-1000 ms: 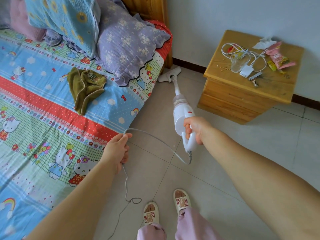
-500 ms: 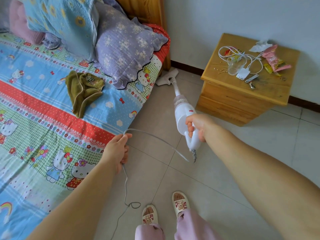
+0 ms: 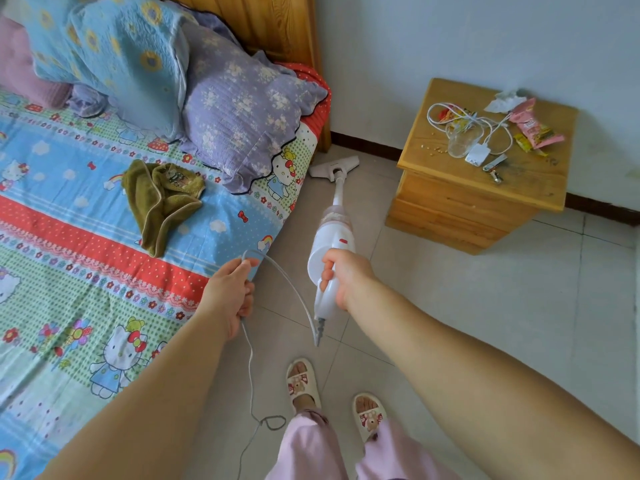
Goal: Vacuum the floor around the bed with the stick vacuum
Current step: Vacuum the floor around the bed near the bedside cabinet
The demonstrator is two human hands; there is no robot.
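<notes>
Stick vacuum [image 3: 330,247] head sits between bed [image 3: 104,237] edge and nightstand [image 3: 485,188].

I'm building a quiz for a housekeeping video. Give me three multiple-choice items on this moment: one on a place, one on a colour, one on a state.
1. Where is the vacuum's floor head?
A. on the bed
B. on the floor between bed and nightstand
C. on the nightstand

2. What colour is the towel on the bed?
A. olive green
B. white
C. black

3. What is the left hand doing?
A. resting flat on the bed
B. hanging idle
C. holding the cord

Answers:
1 B: the floor head lies on tiles between the bed and the nightstand.
2 A: the towel is olive green.
3 C: the left hand grips the cord, while the right hand holds the vacuum.
</notes>
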